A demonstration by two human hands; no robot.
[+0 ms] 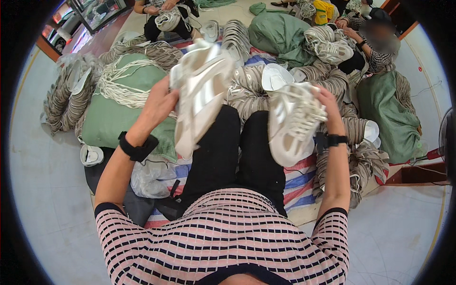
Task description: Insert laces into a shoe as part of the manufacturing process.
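Note:
My left hand (160, 100) grips a beige and white shoe upper (202, 102) by its side. That upper is raised over my left thigh, turned side-on and smeared by motion. In my right hand (331, 107) is a second shoe upper (289, 124), with pale laces threaded across its front and its toe pointing down over my right thigh. The fingers of both hands are partly hidden behind the uppers. The two uppers are held apart from each other. Just left of my left arm, a bundle of loose cream laces (122, 84) lies on a stuffed green sack (107, 124).
Nested stacks of shoe uppers (240, 76) surround my legs on a striped sheet (298, 183). More green sacks (278, 35) stand ahead and at right (387, 114). A person (168, 16) at the far left and another (375, 47) at the far right handle uppers.

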